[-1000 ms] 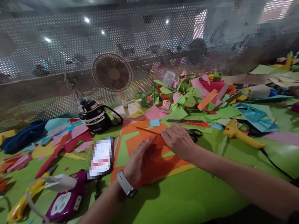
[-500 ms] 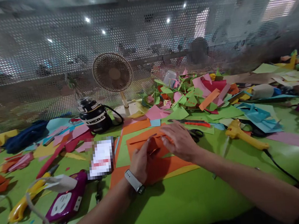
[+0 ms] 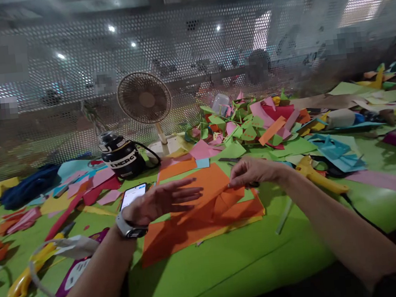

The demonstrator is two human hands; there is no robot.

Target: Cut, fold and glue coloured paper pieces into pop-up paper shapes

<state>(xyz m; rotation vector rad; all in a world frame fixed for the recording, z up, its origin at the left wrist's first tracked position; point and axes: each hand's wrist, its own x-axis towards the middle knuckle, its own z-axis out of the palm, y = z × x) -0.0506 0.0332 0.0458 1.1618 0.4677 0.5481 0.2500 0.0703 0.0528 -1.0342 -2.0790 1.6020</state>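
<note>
Orange paper (image 3: 218, 179) with folds and creases lies in front of me, partly over a larger orange sheet (image 3: 164, 235). My right hand (image 3: 251, 171) pinches the folded orange paper near its right corner. Over the left part of the paper, my left hand (image 3: 164, 198) is spread with its fingers stretched to the right, holding nothing. A watch is on the left wrist. A yellow sheet edge shows beneath the larger orange sheet.
A phone (image 3: 132, 194), a black bottle (image 3: 123, 158) and a small fan (image 3: 144, 97) stand or lie left of centre. Colourful scraps (image 3: 248, 125) are heaped behind. Yellow glue guns (image 3: 320, 176) lie at both sides, and a purple device (image 3: 75, 277) is front left.
My left hand has let go of the orange paper and moved left, its fingers spreading. My right hand has shifted slightly right and now pinches the paper's corner; the paper is opened out more.
</note>
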